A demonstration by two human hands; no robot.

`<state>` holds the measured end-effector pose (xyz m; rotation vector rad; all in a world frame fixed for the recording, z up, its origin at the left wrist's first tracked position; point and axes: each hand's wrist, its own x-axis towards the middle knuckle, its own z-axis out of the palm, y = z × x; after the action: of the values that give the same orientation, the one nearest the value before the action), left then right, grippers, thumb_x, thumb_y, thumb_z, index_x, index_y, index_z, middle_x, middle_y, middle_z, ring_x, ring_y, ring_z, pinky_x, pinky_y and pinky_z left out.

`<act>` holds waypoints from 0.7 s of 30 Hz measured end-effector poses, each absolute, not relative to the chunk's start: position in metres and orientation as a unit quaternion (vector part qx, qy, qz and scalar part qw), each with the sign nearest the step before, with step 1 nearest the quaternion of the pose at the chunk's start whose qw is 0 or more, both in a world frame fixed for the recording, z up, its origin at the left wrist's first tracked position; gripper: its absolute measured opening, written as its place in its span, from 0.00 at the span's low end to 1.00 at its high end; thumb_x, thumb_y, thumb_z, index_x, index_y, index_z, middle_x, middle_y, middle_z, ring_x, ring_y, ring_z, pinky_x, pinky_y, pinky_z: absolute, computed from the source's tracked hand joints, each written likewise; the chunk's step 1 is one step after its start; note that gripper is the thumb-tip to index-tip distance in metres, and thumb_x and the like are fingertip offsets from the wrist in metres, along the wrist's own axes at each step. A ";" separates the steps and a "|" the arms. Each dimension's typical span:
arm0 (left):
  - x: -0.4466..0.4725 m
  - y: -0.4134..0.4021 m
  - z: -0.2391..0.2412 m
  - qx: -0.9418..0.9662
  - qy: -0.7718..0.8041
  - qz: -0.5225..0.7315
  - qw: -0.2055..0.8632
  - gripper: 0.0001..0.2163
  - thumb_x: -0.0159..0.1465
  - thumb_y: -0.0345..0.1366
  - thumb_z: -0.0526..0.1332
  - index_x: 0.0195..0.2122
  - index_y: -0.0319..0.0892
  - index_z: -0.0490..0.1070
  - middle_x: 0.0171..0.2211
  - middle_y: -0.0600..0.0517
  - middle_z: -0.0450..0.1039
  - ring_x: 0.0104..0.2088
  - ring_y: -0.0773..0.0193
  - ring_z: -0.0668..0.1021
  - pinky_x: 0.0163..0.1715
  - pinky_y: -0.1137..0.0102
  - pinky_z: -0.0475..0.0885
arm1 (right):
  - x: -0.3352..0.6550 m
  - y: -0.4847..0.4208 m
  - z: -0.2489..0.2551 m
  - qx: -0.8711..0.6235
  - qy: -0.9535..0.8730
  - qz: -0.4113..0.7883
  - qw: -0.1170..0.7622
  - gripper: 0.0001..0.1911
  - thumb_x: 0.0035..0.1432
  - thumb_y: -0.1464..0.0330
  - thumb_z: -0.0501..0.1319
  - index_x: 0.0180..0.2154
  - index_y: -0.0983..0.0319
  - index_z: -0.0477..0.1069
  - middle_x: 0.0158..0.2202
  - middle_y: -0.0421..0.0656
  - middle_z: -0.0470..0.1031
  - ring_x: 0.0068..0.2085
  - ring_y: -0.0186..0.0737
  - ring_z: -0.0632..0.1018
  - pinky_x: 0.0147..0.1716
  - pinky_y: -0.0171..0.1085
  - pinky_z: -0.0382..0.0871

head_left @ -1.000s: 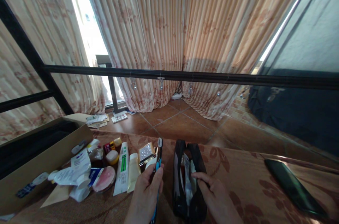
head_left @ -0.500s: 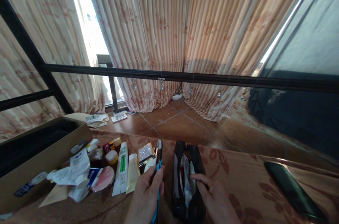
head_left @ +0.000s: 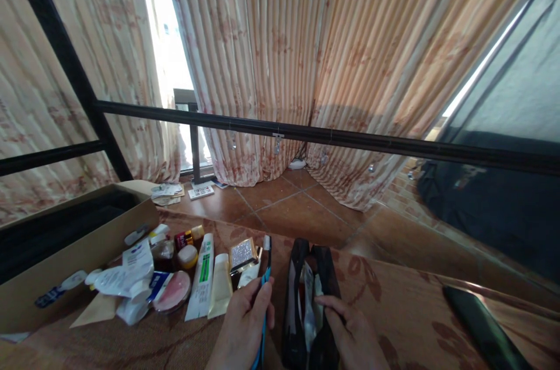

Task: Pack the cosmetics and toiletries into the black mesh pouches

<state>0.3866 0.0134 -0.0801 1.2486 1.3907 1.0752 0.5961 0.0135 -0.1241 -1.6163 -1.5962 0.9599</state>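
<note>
My left hand (head_left: 245, 318) is closed around a blue toothbrush (head_left: 267, 272), its dark neck and pale bristle head pointing away from me. Just right of it stands a black mesh pouch (head_left: 294, 323) with its top parted, and several items, among them a clear plastic packet (head_left: 308, 306), show inside. My right hand (head_left: 350, 323) grips the pouch's right side, fingers bent over the rim. Left of the toothbrush lie a glittery compact (head_left: 243, 254), a cream-coloured tube (head_left: 220, 288) and a white and green tube (head_left: 202, 279).
Farther left are a round pink container (head_left: 172, 292), a white squeeze tube (head_left: 116, 284), small bottles and jars, and a long cardboard box (head_left: 83, 253). A dark phone (head_left: 485, 326) lies at right on the brown patterned cloth (head_left: 402, 294). A black metal rail (head_left: 332, 135) crosses ahead, before curtains.
The view has shifted slightly, so the surroundings sit a little farther right. Both hands keep their holds, and the toothbrush remains beside the pouch.
</note>
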 end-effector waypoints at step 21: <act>0.386 0.014 -0.083 0.506 0.559 0.452 0.477 0.23 0.63 0.54 0.51 0.40 0.37 0.71 0.16 0.55 0.67 0.21 0.66 0.68 0.25 0.72 0.59 | 0.595 0.013 -0.121 -0.616 -0.613 0.361 0.339 0.22 0.58 0.56 0.52 0.41 0.61 0.79 0.32 0.45 0.81 0.36 0.43 0.80 0.38 0.33 0.71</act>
<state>0.3864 0.0137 -0.0831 1.2375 1.3656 1.1034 0.5947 0.0127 -0.1214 -1.6033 -1.5952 0.9413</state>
